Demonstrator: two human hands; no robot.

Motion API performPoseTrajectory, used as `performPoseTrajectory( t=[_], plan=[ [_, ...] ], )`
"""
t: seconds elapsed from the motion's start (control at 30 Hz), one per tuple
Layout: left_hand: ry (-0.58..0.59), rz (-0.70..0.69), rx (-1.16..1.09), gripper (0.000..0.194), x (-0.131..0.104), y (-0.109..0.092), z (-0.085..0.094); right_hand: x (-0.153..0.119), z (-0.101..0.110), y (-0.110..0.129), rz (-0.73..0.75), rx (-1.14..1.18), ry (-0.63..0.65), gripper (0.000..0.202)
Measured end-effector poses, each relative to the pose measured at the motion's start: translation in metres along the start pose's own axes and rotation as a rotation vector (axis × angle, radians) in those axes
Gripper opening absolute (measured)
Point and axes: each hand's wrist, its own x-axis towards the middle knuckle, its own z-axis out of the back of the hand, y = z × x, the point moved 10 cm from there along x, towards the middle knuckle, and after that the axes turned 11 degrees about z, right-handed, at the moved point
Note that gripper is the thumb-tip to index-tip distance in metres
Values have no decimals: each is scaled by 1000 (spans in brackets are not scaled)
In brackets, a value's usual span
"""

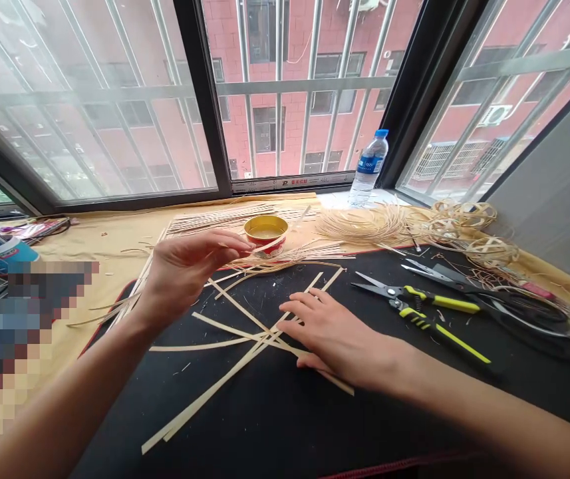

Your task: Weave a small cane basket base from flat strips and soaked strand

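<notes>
Several pale flat strips [215, 382] lie crossed over one another on a black mat [245, 439]. Over the right part of the crossing, my right hand [322, 332] rests with its fingers spread, pressing on the strips. My left hand [185, 269] is raised at the mat's far left part, its thumb and fingers pinched on a thin pale strip [277, 245] that reaches right, in front of a red and yellow tin [266, 229]. The tin stands open behind the left fingertips.
Yellow-handled cutters [444, 329] and scissors [429, 271] lie to the right. Coiled strips [364, 223], loose strips [209, 218] and a water bottle [368, 169] are by the window. A blue container [15, 256] with pens stands far left.
</notes>
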Motion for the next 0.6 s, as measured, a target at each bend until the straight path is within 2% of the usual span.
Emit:
performPoseTrajectory(
  t=[0.03, 0.1, 0.17, 0.2, 0.27, 0.3, 0.37, 0.47, 0.53, 0.6],
  plan=[
    [-21, 29, -85, 7, -6, 2, 3, -2, 4, -2, -16, 18, -24, 28],
    [-63, 65, -242, 7, -18, 7, 7, -6, 18, -13, -76, 167, -148, 24],
    [-77, 49, -319, 8, -28, 8, 8, -11, 31, -34, -201, 514, -364, 23],
    [-59, 25, -306, 8, -33, 6, 6, -12, 31, -43, -253, 755, -460, 27],
    [7, -41, -195, 9, -40, 0, -2, -11, 26, -55, -311, 1176, -632, 34],
    [49, -77, -126, 11, -44, -4, -7, -10, 25, -59, -322, 1300, -716, 35],
    [134, -136, -18, 15, -49, -8, -17, -11, 27, -68, -334, 1375, -844, 34],
    [236, -173, 2, 17, -53, -8, -27, -18, 33, -78, -344, 1351, -947, 30],
    [266, -177, -17, 16, -55, -6, -29, -24, 39, -84, -342, 1332, -983, 29],
    [247, -153, -31, 15, -54, -1, -27, -30, 47, -88, -333, 1310, -1001, 28]
  ],
)
